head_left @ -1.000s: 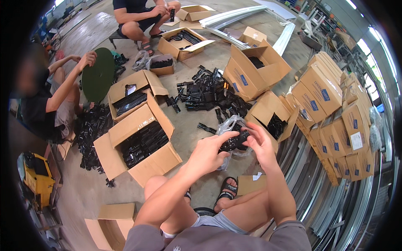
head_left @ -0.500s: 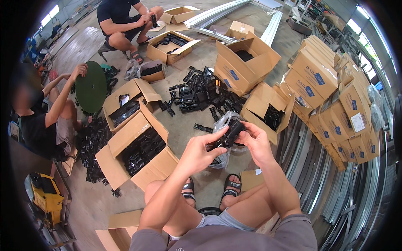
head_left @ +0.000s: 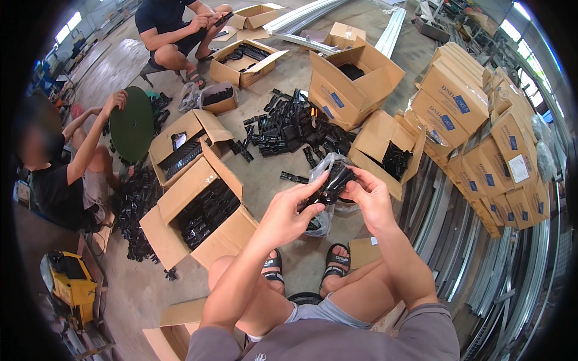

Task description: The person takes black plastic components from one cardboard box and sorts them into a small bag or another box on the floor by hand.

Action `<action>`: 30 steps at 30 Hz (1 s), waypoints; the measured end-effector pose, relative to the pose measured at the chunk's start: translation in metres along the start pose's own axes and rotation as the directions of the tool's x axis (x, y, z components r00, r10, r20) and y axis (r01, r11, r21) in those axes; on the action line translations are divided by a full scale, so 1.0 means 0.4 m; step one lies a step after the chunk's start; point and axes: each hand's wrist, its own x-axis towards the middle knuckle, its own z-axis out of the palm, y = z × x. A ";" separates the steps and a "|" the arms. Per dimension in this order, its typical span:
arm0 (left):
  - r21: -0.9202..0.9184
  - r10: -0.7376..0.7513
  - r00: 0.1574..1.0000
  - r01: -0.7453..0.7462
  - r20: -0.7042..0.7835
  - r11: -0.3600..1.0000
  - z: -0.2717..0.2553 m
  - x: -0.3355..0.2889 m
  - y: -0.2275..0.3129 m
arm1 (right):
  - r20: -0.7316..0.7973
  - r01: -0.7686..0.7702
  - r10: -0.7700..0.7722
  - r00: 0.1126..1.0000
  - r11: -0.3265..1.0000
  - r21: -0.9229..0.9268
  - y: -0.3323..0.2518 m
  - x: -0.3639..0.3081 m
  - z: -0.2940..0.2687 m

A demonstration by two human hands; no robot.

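Note:
Above my sandalled feet I hold a shiny black cylindrical plastic part between both hands. My left hand is closed round its lower left end, thumb on the near side. The fingers and thumb of my right hand pinch its upper right end. Just below and behind the part is a clear plastic bag, partly hidden by my hands, with dark pieces in it. Beyond it, a loose pile of similar black parts covers the floor. An open carton to the left is packed with black parts.
Another open carton stands at right, a taller one behind it. Stacked closed cartons and long metal profiles line the right side. Two people sit at left and far left; one holds a green disc. A yellow machine is lower left.
The black part has turned slightly in my hands, which stay in nearly the same place. The far person's black piece has tilted from upright toward level.

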 end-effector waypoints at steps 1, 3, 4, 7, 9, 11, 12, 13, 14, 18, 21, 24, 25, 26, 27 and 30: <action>0.003 -0.010 1.000 0.010 0.013 1.000 -0.001 0.001 0.005 | -0.003 0.006 -0.006 1.000 1.000 0.005 -0.001 0.000 -0.001; 0.014 -0.032 0.999 0.032 0.033 0.999 -0.006 0.000 0.011 | -0.008 0.003 -0.004 1.000 1.000 -0.005 0.000 0.001 0.002; 0.023 -0.011 0.999 0.010 0.034 1.000 -0.008 0.001 0.010 | -0.010 0.002 -0.002 1.000 1.000 -0.011 0.001 0.003 0.002; 0.024 0.037 0.999 -0.038 0.038 0.999 -0.005 0.001 0.004 | -0.027 -0.006 0.006 1.000 1.000 0.000 0.004 0.005 0.000; 0.011 0.048 0.998 -0.049 0.028 0.999 -0.005 -0.005 0.002 | -0.024 0.008 -0.008 1.000 1.000 0.009 0.018 0.009 -0.005; 0.043 0.053 0.998 -0.054 0.016 0.998 -0.006 -0.003 0.000 | -0.032 0.018 -0.018 0.999 1.000 0.002 0.016 0.008 -0.001; 0.059 0.054 0.999 -0.054 0.009 0.997 -0.006 -0.003 -0.002 | -0.039 0.030 -0.029 0.999 0.999 0.020 0.012 0.004 0.009; 0.048 0.059 0.998 -0.060 0.007 0.997 -0.006 -0.004 -0.005 | -0.036 0.029 -0.028 0.999 0.999 0.018 0.010 0.001 0.014; 0.037 0.069 0.998 -0.069 0.005 0.997 -0.007 -0.004 -0.009 | -0.032 0.032 -0.032 0.999 0.999 0.015 0.007 0.001 0.014; 0.013 0.071 0.997 -0.071 -0.002 0.997 -0.012 -0.008 -0.016 | -0.014 0.048 -0.048 0.999 0.999 0.010 0.012 0.004 0.006; 0.010 0.087 0.996 -0.087 0.000 0.996 -0.010 -0.009 -0.014 | -0.011 0.054 -0.054 0.998 0.998 -0.010 0.008 0.000 0.018; 0.031 0.105 0.994 -0.105 0.006 0.994 -0.009 -0.009 -0.020 | -0.002 0.058 -0.058 0.998 0.998 -0.027 0.003 0.000 0.030; 0.040 0.111 0.994 -0.111 0.009 0.993 -0.008 -0.009 -0.023 | 0.000 0.059 -0.059 0.998 0.998 -0.031 0.006 0.001 0.029; 0.051 0.097 0.995 -0.098 0.014 0.994 -0.008 -0.009 -0.022 | 0.001 0.061 -0.061 0.998 0.997 -0.036 0.008 0.002 0.027; 0.061 0.083 0.996 -0.084 0.021 0.995 -0.008 -0.010 -0.019 | -0.003 0.051 -0.051 0.999 0.998 -0.041 0.012 0.004 0.025; 0.071 0.068 0.997 -0.070 0.030 0.995 -0.004 -0.011 -0.017 | -0.016 0.034 -0.035 0.999 0.998 -0.055 0.012 0.009 0.024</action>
